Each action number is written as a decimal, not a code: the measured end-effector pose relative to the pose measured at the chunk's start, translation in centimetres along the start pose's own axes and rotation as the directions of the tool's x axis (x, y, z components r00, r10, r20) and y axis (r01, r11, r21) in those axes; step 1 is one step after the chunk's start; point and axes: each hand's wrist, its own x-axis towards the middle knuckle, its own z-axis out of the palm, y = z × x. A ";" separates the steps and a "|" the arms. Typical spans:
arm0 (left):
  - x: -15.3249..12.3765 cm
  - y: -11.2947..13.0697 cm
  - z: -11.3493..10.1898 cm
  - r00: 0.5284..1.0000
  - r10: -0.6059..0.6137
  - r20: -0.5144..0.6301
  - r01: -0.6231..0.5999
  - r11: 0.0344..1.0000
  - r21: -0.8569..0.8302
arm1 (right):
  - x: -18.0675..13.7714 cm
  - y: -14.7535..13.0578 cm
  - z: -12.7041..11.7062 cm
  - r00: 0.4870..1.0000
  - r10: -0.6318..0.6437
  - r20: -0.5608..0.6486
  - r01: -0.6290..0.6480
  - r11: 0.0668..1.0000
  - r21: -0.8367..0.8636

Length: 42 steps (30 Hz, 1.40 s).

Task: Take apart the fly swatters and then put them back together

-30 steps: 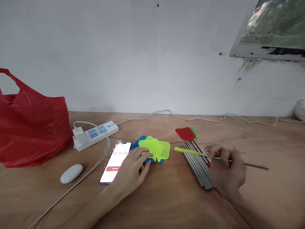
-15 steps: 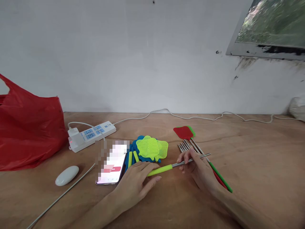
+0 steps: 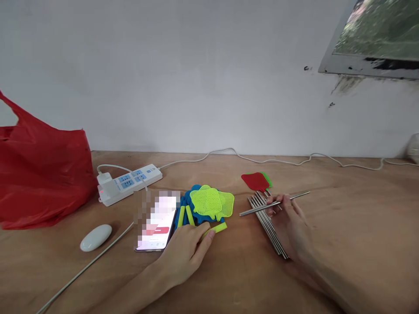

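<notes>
Above the table (image 3: 242,279), the right hand (image 3: 292,220) is gripping a rod (image 3: 261,208), just freed from the tube (image 3: 220,227) the left hand (image 3: 183,248) is pinching, apparently completing their separation.

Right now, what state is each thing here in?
Left hand: closed on a yellow-green handle sleeve
Right hand: closed on a bare metal rod
Loose rods: lying side by side
Yellow-green swatter heads: overlapping, atop blue ones
Red swatter head: overlapping a green one
Smartphone: screen lit
Power strip: charger plugged in
Red plastic bag: standing
</notes>
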 end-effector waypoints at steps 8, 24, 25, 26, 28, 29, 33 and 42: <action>0.0 -0.1 -0.2 0.970 0.045 -0.237 -0.009 0.989 0.151 | -0.5 -0.1 0.4 0.998 0.055 0.002 -0.054 0.988 -0.147; 0.8 -0.4 -1.9 0.940 -0.303 -0.158 0.342 0.835 0.432 | -1.1 0.1 0.3 0.987 0.146 0.073 -0.126 0.967 -0.223; 0.8 -0.5 -1.8 0.941 -0.300 -0.159 0.340 0.836 0.432 | -1.1 0.1 0.2 0.985 0.152 0.078 -0.132 0.967 -0.218; 0.8 -0.6 -1.8 0.941 -0.296 -0.162 0.338 0.839 0.426 | -1.2 0.1 0.2 0.984 0.156 0.083 -0.136 0.967 -0.214; 0.8 -0.9 -1.7 0.943 -0.287 -0.170 0.332 0.859 0.390 | -1.2 0.1 0.2 0.984 0.159 0.082 -0.139 0.967 -0.215; 0.8 -1.0 -1.7 0.943 -0.286 -0.171 0.329 0.875 0.356 | -1.2 0.1 0.2 0.984 0.162 0.080 -0.142 0.966 -0.218; 1.0 -0.9 -1.9 0.937 -0.321 -0.139 0.342 0.921 0.184 | -1.3 0.0 0.4 0.986 0.150 0.077 -0.129 0.965 -0.227; 1.4 -1.3 -1.9 0.935 -0.319 -0.154 0.343 0.923 0.173 | -1.4 0.1 0.4 0.982 0.164 0.091 -0.142 0.967 -0.210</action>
